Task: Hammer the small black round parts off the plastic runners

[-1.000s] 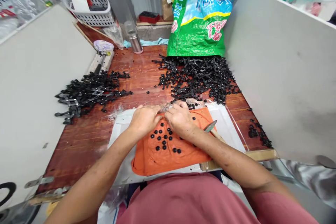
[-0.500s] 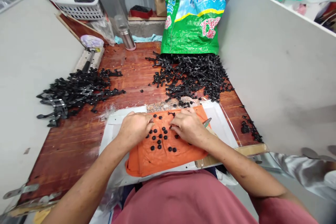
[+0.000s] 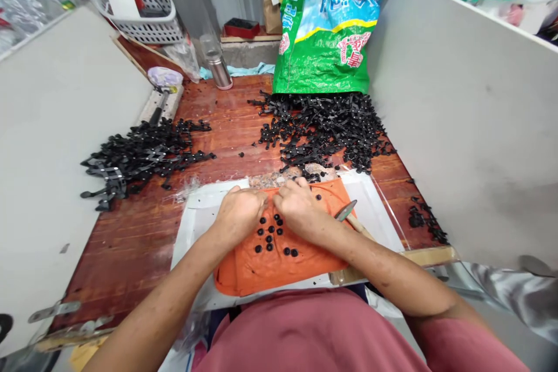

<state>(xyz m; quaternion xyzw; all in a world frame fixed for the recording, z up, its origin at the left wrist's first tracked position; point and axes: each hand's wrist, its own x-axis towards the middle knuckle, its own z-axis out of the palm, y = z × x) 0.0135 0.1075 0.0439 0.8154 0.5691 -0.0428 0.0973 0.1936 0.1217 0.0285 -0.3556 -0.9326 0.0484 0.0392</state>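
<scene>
Over the orange cloth (image 3: 244,267), my left hand (image 3: 243,207) and my right hand (image 3: 297,204) are close together with fingers curled. Whatever is between the fingertips is too small or hidden to make out. Several small round black pieces (image 3: 269,239) lie scattered on the cloth just below and between the hands. A blade with a greenish-grey face (image 3: 346,210) rests at the cloth's right side, beside my right forearm, which partly covers its wooden handle (image 3: 360,226).
A heap of black linked plastic parts (image 3: 326,128) spills under a green and blue bag (image 3: 322,64). Another black pile (image 3: 143,157) sits on the left. Grey panels (image 3: 471,104) wall both sides. A steel flask (image 3: 218,70) and white basket (image 3: 139,9) stand behind.
My right hand has moved left to meet my left hand at the top of the cloth. More of the blade now shows. The whole view has shifted slightly.
</scene>
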